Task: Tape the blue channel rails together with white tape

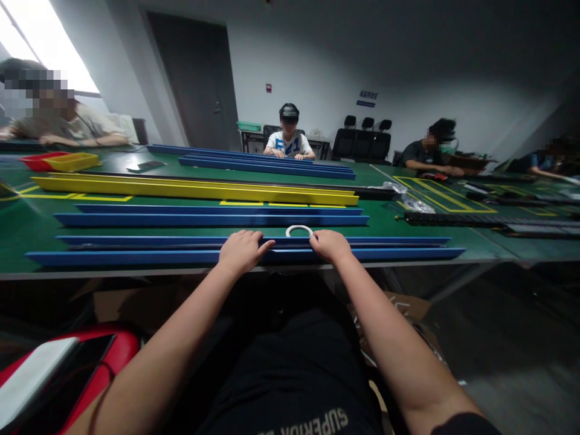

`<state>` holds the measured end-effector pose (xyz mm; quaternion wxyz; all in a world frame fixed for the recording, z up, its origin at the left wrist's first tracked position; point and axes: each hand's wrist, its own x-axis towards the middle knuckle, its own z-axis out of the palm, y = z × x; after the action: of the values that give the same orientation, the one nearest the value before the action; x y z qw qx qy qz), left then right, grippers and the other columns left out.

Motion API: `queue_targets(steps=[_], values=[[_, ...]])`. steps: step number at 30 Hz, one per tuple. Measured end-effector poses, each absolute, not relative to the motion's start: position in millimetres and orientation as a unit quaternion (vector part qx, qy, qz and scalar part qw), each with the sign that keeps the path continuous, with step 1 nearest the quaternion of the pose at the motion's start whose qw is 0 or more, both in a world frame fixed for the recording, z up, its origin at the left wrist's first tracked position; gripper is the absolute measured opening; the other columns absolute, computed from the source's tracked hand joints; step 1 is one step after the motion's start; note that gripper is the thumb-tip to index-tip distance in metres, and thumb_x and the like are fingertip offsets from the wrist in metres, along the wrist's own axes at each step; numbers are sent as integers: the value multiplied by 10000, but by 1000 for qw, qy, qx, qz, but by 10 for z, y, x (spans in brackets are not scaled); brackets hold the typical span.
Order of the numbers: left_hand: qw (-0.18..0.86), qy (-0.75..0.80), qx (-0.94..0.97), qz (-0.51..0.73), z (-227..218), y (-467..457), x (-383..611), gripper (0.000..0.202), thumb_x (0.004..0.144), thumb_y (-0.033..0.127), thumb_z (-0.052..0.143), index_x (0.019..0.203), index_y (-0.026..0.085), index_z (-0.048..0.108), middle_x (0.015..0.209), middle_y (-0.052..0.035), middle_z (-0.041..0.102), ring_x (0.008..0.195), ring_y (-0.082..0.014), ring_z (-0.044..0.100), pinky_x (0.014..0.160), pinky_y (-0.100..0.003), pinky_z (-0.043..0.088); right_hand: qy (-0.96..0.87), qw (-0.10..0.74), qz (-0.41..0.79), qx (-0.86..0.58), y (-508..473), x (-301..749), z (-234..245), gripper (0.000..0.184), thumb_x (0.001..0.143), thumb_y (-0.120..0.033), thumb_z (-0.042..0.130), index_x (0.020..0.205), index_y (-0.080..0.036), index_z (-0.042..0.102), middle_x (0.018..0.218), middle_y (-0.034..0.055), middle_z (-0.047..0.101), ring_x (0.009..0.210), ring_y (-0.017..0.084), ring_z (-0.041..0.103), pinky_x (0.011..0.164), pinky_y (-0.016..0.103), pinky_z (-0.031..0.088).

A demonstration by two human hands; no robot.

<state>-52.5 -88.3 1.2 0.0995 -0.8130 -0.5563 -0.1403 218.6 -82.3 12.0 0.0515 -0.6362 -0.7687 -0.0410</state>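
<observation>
A long blue channel (136,257), with two raised sides, lies along the table's near edge. My left hand (241,252) rests over its far side; the fingers curl across the rim and the thumb points right along the inside. To the right, my right hand (330,245) is closed at the same rim, its fingertips against the right end of a thin white ring (299,229) that looks like a roll of tape. Part of the ring is hidden behind the rim. A thin shiny strip (145,246) runs inside the channel.
Beyond lie another blue channel (208,220), a yellow channel (194,188) and more blue lengths (267,167). Red and yellow trays (72,161) sit at far left. Dark strips (480,221) lie right. Several people sit around the green table (408,241). A red stool (113,344) stands lower left.
</observation>
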Motion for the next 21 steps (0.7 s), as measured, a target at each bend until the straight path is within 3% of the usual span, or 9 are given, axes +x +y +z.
queue_targets(steps=[9, 21], values=[[189, -557, -781, -210, -119, -966, -465, 518, 959, 483, 270, 898, 179, 685, 899, -122, 713, 901, -273, 638, 804, -392, 423, -757, 64, -67, -647, -914, 2161, 123, 545, 986, -437, 220, 960, -205, 713, 1015, 94, 722, 927, 224, 653, 795, 303, 445], [217, -541, -779, -233, -168, -946, -473, 454, 948, 456, 327, 829, 195, 679, 845, -111, 712, 846, -276, 644, 754, -386, 427, -752, 52, -81, -653, -981, 2154, 167, 544, 994, -429, 218, 970, -223, 720, 1034, 79, 727, 954, 221, 662, 817, 299, 451]])
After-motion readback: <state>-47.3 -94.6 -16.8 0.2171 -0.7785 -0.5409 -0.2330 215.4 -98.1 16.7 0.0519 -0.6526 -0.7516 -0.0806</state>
